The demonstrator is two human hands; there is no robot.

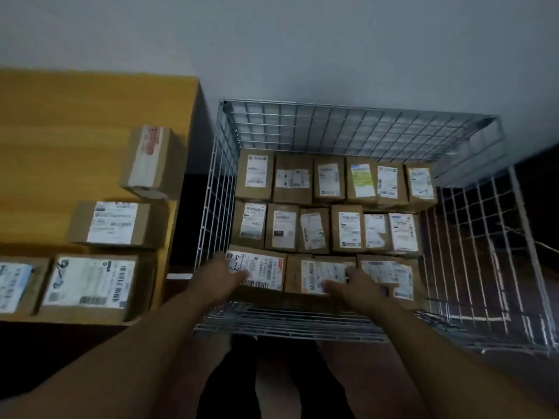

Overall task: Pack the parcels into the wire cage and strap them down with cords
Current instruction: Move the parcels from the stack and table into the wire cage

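Observation:
A wire cage point(332, 111) stands against the wall, holding several brown parcels with white labels in three rows. In the near row, my left hand point(223, 278) rests flat on the left parcel marked "4-3" point(263, 269). My right hand point(354, 285) lies with spread fingers on the middle parcel point(314, 269), next to a third parcel point(390, 275). Neither hand grips anything. The right part of the cage floor point(459, 267) has no parcels. No cords are in view.
A yellow wooden table point(75, 131) stands left of the cage with several more labelled parcels point(90, 282) on it, one upright point(151, 160). The grey wall runs behind. My legs show below the cage's near rim.

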